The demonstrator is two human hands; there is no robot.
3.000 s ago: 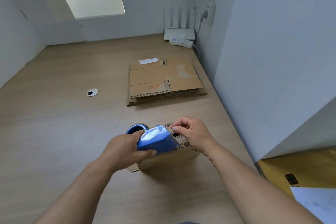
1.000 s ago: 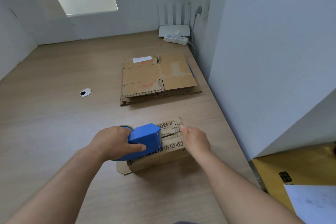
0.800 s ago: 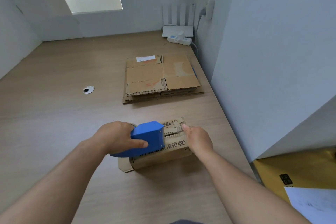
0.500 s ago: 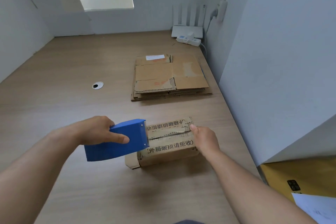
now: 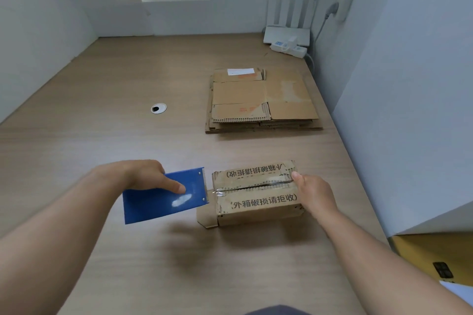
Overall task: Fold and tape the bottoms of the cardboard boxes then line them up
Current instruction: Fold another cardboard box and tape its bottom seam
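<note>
A small cardboard box (image 5: 256,202) lies bottom-up on the wooden table, its two flaps closed, with clear tape running along the seam. My left hand (image 5: 143,174) grips a blue tape dispenser (image 5: 163,197), held just off the box's left end with its toothed edge facing the box. My right hand (image 5: 313,194) holds the box's right end, thumb on top of the flaps. A stack of flattened cardboard boxes (image 5: 261,100) lies farther back on the table.
A round cable hole (image 5: 158,108) sits in the table at the left. A white router (image 5: 286,33) and power strip (image 5: 289,49) stand in the far right corner. A grey wall runs along the right side. A yellow surface (image 5: 432,258) with paper lies at the lower right.
My left hand has drawn the dispenser leftward across the box's top and off its left end, leaving tape along the seam. My right hand has stayed on the right end.
</note>
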